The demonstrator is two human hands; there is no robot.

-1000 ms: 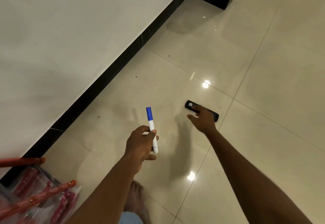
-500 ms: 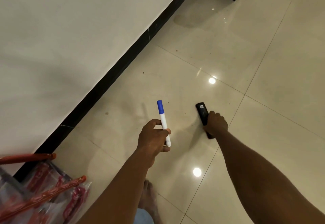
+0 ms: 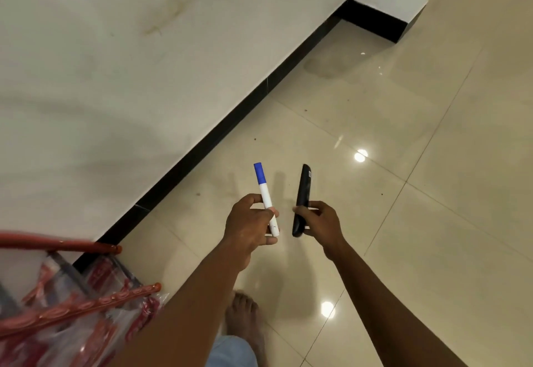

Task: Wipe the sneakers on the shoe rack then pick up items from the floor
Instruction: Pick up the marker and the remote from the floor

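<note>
My left hand [image 3: 249, 226] grips a white marker with a blue cap [image 3: 264, 196], which points up and away from me. Beside it, my right hand [image 3: 323, 222] holds a slim black remote control [image 3: 302, 196] by its lower end, lifted off the beige tiled floor [image 3: 403, 222] and standing nearly upright. The two hands are level and close together, with a narrow gap between marker and remote. No sneakers are in view.
A white wall with a black skirting board [image 3: 230, 118] runs diagonally on the left. At the lower left stands a red rack [image 3: 72, 306] with plastic-wrapped red items. My bare foot [image 3: 245, 320] is on the tiles below my hands.
My right hand closed round the remote that lay on the floor, lifted it and brought it up beside the marker. My left hand kept hold of the marker.
</note>
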